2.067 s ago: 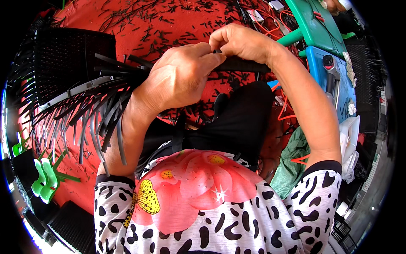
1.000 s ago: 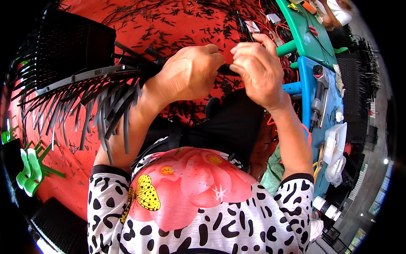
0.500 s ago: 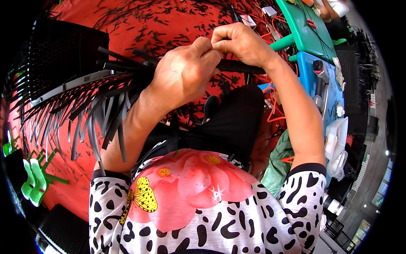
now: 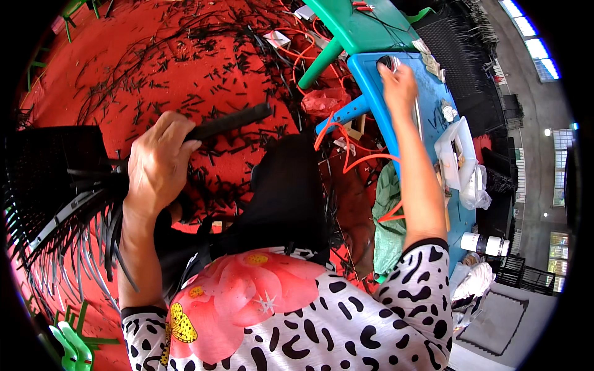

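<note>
My left hand [image 4: 158, 166] grips a bundle of black strips [image 4: 229, 121] whose bound end sticks out to the right, while loose strip ends fan down at the left [image 4: 80, 229]. My right hand [image 4: 398, 83] is stretched out over a blue stool [image 4: 377, 105] and touches a small round black object [image 4: 388, 62] on its top. Whether the fingers hold it I cannot tell.
A black woven panel [image 4: 49, 173] stands at the left. The red floor [image 4: 124, 74] is strewn with black offcuts. A green stool [image 4: 352, 28] stands beyond the blue one. A white tray [image 4: 455, 151], a white bottle [image 4: 486, 244] and orange cord [image 4: 352, 154] lie at the right.
My right hand has let go of the bundle's end and reached right to the blue stool. My left hand still holds the bundle, now lower and further left.
</note>
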`<state>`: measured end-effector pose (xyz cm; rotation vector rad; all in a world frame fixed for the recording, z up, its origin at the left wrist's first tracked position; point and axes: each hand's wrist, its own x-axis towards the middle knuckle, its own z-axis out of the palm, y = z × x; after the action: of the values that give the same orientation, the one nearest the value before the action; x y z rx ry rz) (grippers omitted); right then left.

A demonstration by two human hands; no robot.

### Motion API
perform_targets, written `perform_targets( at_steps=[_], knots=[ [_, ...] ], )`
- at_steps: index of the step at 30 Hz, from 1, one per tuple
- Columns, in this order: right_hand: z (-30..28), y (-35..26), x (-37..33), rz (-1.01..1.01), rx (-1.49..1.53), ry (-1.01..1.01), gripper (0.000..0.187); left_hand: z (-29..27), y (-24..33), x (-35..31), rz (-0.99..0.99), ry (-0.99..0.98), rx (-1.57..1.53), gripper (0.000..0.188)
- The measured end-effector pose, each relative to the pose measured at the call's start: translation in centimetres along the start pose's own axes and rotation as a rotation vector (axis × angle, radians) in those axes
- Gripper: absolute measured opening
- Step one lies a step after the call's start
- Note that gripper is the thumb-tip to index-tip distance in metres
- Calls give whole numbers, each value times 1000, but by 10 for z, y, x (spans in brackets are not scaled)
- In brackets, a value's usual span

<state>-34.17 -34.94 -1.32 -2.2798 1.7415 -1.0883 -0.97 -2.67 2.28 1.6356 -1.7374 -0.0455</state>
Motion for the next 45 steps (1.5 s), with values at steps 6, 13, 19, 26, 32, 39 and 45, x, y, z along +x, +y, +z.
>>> perform_targets(
  at_steps=[6, 13, 19, 26, 32, 39, 45],
  knots=[
    [-16, 34, 16, 363, -622, -300, 78, -1, 3, -2, -16, -1, 55, 25],
    [2, 83, 31, 290, -575, -509, 56, 3, 4, -17, 31, 46, 172, 23],
    [-61, 3, -3, 204, -306, -579, 39, 7, 2, -27, 104, 117, 200, 21],
    [-152, -153, -103, 61, 436, -703, 23, 8, -7, -23, 152, 91, 176, 17],
    [-165, -227, -170, 177, 936, -1019, 53, -6, -19, -17, 156, -117, 17, 15],
    [-155, -249, -190, 222, 841, -1159, 44, -6, -23, -13, 80, -111, 20, 13],
    [-146, -254, -190, 251, 840, -1128, 47, -8, -21, -10, 33, -157, 32, 12]
  ],
)
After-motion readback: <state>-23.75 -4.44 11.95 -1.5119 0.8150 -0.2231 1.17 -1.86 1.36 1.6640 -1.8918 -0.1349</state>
